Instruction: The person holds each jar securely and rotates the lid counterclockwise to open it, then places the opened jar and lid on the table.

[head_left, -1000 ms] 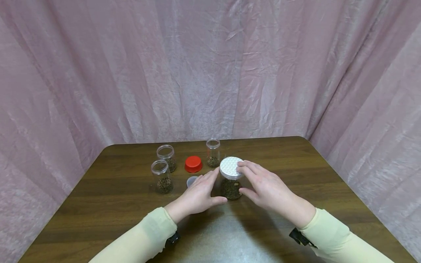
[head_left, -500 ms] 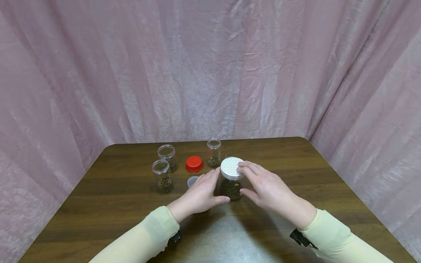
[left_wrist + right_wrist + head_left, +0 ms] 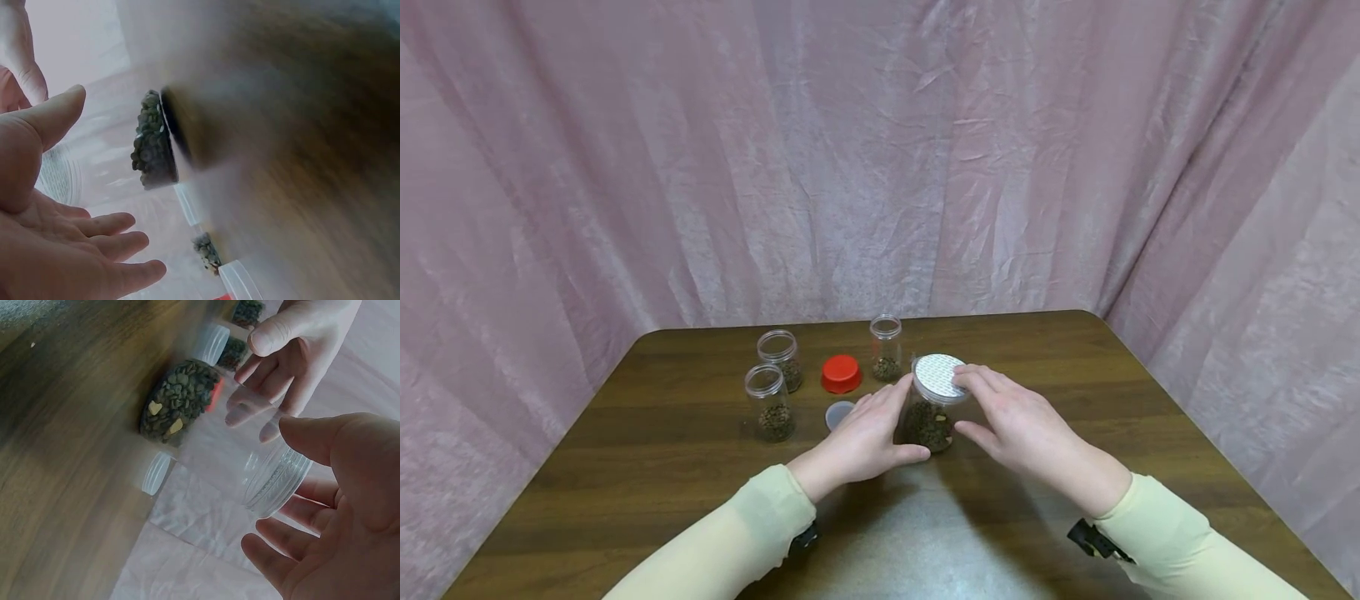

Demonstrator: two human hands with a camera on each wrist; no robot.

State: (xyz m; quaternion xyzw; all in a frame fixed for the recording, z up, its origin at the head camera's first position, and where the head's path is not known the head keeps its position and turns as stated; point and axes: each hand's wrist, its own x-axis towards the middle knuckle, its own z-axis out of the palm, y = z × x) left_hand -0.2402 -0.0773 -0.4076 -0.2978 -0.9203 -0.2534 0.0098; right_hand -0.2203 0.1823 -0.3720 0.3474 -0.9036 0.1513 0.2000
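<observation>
A clear jar (image 3: 928,425), partly filled with dark green seed-like pieces, leans to the right between my hands. White printed seal (image 3: 938,377) covers its top. My left hand (image 3: 865,437) is at the jar's left side, fingers extended and thumb apart; whether its fingertips press the wall is unclear. At the upper right, my right hand (image 3: 1026,429) has its fingers at the edge of the seal, its thumb lower down. In the right wrist view, the spread fingers and thumb of the right hand (image 3: 362,500) lie about the threaded rim (image 3: 278,484) without closing firmly.
On the left stand two uncovered clear jars (image 3: 775,417) with small brown contents. Another narrow jar (image 3: 886,358) stands behind. A red lid (image 3: 841,374) and a translucent cap (image 3: 838,414) lie between them on the wooden table (image 3: 662,467). Pink curtain (image 3: 850,167) hangs behind.
The jar stood upright between both hands earlier; now its top has tipped to the right. Both hands have shifted slightly right with it. The other jars stay put.
</observation>
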